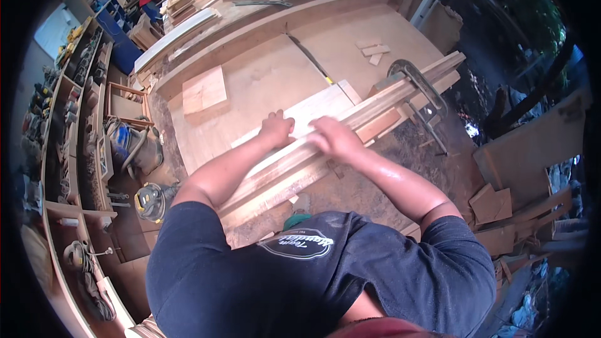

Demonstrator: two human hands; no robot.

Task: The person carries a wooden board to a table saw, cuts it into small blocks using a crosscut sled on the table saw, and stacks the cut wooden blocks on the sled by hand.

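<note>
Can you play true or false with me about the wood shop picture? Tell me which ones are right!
1. Both hands rest on long wooden boards. True: the left hand and the right hand lie on the stack of long boards.
2. A metal clamp grips the far end of the boards. True: the clamp sits there.
3. The right hand holds a hammer. False: it lies on the wood with no tool in it.
4. The square wood block sits on the floor. False: it lies on the plywood workbench.
5. A yellow sander lies left of the bench. True.
</note>
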